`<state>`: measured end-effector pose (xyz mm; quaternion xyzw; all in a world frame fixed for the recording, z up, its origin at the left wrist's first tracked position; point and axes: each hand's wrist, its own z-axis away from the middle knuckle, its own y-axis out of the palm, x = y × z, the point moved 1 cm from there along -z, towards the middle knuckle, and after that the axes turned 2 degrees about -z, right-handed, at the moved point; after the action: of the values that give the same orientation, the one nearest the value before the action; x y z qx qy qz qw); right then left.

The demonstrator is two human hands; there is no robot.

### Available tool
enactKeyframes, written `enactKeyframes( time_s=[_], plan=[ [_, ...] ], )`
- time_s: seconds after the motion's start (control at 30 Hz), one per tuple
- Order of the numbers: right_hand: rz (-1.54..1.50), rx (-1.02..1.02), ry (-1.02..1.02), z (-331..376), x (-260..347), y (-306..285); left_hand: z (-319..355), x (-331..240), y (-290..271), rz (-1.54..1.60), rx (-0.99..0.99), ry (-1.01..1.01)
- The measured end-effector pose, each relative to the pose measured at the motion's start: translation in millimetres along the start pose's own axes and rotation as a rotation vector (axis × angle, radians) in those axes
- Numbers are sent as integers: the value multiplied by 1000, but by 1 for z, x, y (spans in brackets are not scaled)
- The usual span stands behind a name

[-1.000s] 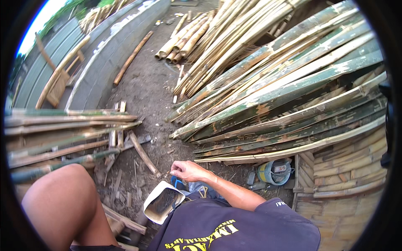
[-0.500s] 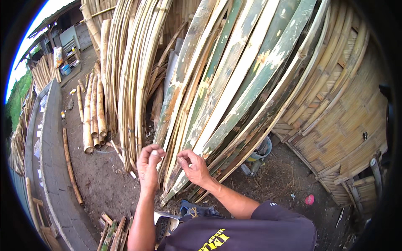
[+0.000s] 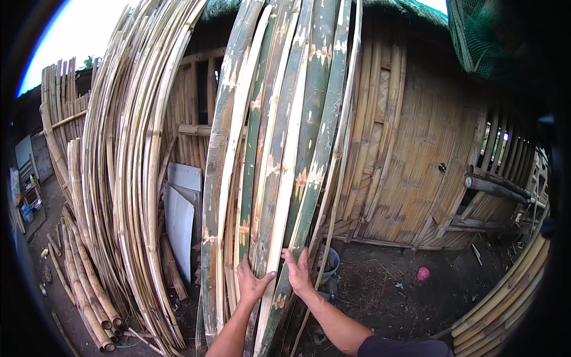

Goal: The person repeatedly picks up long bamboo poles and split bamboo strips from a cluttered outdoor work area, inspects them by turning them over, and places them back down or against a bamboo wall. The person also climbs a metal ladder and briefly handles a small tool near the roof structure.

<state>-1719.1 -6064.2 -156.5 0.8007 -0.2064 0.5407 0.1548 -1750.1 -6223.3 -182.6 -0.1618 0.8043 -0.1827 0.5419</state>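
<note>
Long split bamboo strips (image 3: 272,178), green and grey with pale cut edges, stand in a tall, slightly bowed bundle straight ahead. Low on its front lies my left hand (image 3: 252,284), fingers pointing up and thumb spread toward the right. My right hand (image 3: 298,273) is at a green strip (image 3: 310,205) on the bundle's right side, its fingers stretched and apart. A pale split edge runs between the two hands. Both hands look to be touching the strips, and neither is wrapped round one.
Left of the bundle leans a stack of thin yellow bamboo strips (image 3: 128,166), with grey sheets (image 3: 179,217) between. Round bamboo poles (image 3: 86,285) lie at the lower left. A woven bamboo wall (image 3: 413,172) stands behind; a bucket (image 3: 331,262) and bent poles (image 3: 505,297) are to the right.
My view has tilted up and turned right. My hands, curled and raised near the strips' lower ends before, are now opened out against the front of the bundle.
</note>
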Motion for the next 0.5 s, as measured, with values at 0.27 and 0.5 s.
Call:
enactKeyframes(
  time_s=[0.27,0.5],
  plan=[
    [290,-260,115,31,47,43,-23,25,-35,36,210,135],
    [501,-241,-291,38,54,90,-13,57,-72,724,529,-127]
  ],
)
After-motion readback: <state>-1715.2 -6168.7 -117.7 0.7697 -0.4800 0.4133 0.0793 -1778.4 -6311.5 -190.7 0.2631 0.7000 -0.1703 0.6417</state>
